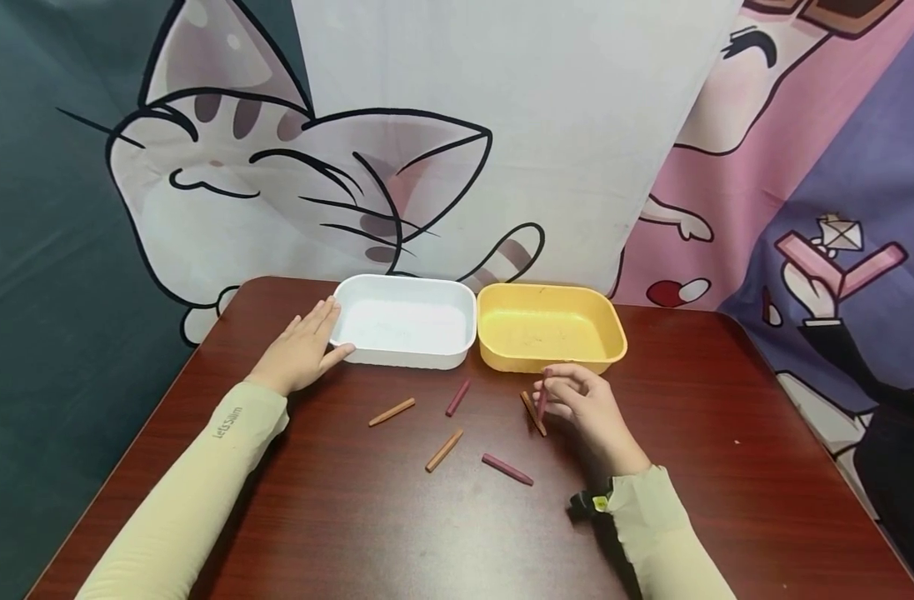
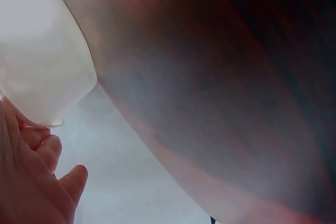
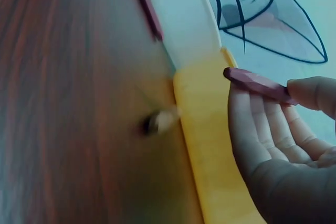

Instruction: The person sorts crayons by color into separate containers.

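My left hand [image 1: 297,348] lies along the left end of the white plastic bin [image 1: 397,360], fingers straight and thumb near its front corner. In the left wrist view its fingertips are right at the bin's rim. My right hand [image 1: 586,410] pinches a dark red crayon [image 3: 260,84] between thumb and fingers, just in front of the yellow plastic bin [image 1: 516,360]. Directly below it an orange-brown crayon [image 1: 531,413] lies on the table, partly overlapped by the held one. Both bins stand side by side with nothing inside them.
On the brown table [image 1: 397,533] lie two more orange-brown crayons, one left [image 1: 392,412] and one nearer [image 1: 444,451]. A dark red crayon [image 1: 458,397] sits by the white bin, another dark red crayon [image 1: 507,469] nearer me. A cat-printed curtain [image 1: 576,167] hangs behind.
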The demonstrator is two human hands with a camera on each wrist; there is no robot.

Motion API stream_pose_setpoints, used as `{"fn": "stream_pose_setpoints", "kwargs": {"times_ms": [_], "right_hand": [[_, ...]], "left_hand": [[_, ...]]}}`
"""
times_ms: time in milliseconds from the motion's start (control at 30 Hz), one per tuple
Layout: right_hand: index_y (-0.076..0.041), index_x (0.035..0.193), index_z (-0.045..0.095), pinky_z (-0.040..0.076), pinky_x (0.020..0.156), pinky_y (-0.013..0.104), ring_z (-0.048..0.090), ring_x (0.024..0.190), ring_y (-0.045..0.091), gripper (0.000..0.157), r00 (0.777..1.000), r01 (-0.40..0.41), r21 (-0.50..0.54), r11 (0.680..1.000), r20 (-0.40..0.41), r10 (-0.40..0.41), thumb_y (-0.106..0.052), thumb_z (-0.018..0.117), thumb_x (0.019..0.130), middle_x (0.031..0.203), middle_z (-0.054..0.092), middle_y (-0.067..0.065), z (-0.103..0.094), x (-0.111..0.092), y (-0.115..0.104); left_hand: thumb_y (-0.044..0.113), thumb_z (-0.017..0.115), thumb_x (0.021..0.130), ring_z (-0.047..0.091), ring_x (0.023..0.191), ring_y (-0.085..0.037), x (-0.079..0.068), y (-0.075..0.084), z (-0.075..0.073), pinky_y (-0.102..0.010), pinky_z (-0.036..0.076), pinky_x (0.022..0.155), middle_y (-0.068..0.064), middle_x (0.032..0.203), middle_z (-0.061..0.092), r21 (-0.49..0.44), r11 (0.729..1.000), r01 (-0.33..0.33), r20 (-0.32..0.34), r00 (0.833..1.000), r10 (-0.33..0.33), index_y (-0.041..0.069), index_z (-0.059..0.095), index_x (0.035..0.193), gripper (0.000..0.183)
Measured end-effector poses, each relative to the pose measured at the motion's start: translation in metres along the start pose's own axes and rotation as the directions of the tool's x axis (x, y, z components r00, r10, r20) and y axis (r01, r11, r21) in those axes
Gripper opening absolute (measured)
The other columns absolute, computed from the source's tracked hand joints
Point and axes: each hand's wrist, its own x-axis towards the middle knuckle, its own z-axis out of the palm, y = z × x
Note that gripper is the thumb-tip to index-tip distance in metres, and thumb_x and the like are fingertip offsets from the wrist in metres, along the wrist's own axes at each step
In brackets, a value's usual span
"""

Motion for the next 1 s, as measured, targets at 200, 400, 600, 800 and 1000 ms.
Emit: {"fn": "stream_pose_setpoints", "kwargs": {"times_ms": [200, 400, 600, 800, 1000], "right_hand": [[0.016, 0.13, 0.051, 0.061, 0.083, 0.037, 0.072, 0.098, 0.038, 0.041, 0.998, 0.032, 0.002, 0.999, 0.047, -0.032, -0.009, 0.064, 0.1, 0.109, 0.07, 0.026, 0.02, 0.009, -0.01], [0.008, 0.127, 0.057, 0.061, 0.083, 0.038, 0.073, 0.095, 0.032, 0.031, 0.995, 0.064, -0.002, 0.998, 0.073, -0.064, -0.01, 0.063, 0.101, 0.114, 0.067, 0.03, 0.035, 0.023, -0.023], [0.009, 0.127, 0.057, 0.061, 0.081, 0.037, 0.073, 0.095, 0.025, 0.032, 0.995, 0.074, -0.005, 0.997, 0.072, -0.074, -0.009, 0.062, 0.101, 0.11, 0.069, 0.024, 0.046, 0.042, -0.035], [0.008, 0.13, 0.057, 0.061, 0.083, 0.035, 0.071, 0.103, 0.031, 0.035, 0.997, 0.038, -0.039, 0.999, 0.073, -0.035, -0.011, 0.063, 0.101, 0.118, 0.067, 0.027, 0.06, 0.065, -0.045], [0.008, 0.13, 0.058, 0.06, 0.085, 0.038, 0.071, 0.099, 0.027, 0.036, 0.995, 0.056, -0.133, 0.989, 0.092, -0.044, -0.011, 0.061, 0.1, 0.113, 0.07, 0.022, 0.079, 0.083, -0.057]], "left_hand": [[0.054, 0.043, 0.105, 0.012, 0.154, -0.039, 0.0, 0.001, 0.001, -0.06, 0.014, 0.122, -0.023, 0.167, 0.011, 0.001, 1.0, -0.003, -0.007, 1.0, 0.003, -0.007, 0.016, 0.159, 0.085], [0.054, 0.043, 0.105, 0.011, 0.154, -0.038, 0.001, 0.002, 0.001, -0.059, 0.014, 0.122, -0.022, 0.167, 0.01, -0.005, 1.0, 0.001, -0.009, 1.0, -0.001, -0.008, 0.017, 0.158, 0.085], [0.054, 0.043, 0.105, 0.012, 0.154, -0.039, 0.002, 0.004, 0.0, -0.059, 0.015, 0.122, -0.023, 0.167, 0.011, -0.007, 1.0, -0.007, -0.014, 1.0, 0.007, -0.008, 0.017, 0.158, 0.086], [0.054, 0.044, 0.105, 0.012, 0.154, -0.038, 0.001, 0.003, -0.002, -0.058, 0.014, 0.122, -0.024, 0.167, 0.011, 0.005, 1.0, -0.007, -0.017, 1.0, 0.007, -0.008, 0.016, 0.158, 0.086], [0.054, 0.044, 0.105, 0.012, 0.154, -0.038, 0.0, 0.002, -0.002, -0.057, 0.013, 0.123, -0.024, 0.167, 0.012, 0.023, 1.0, -0.007, -0.011, 1.0, 0.007, -0.009, 0.017, 0.158, 0.087]]}}
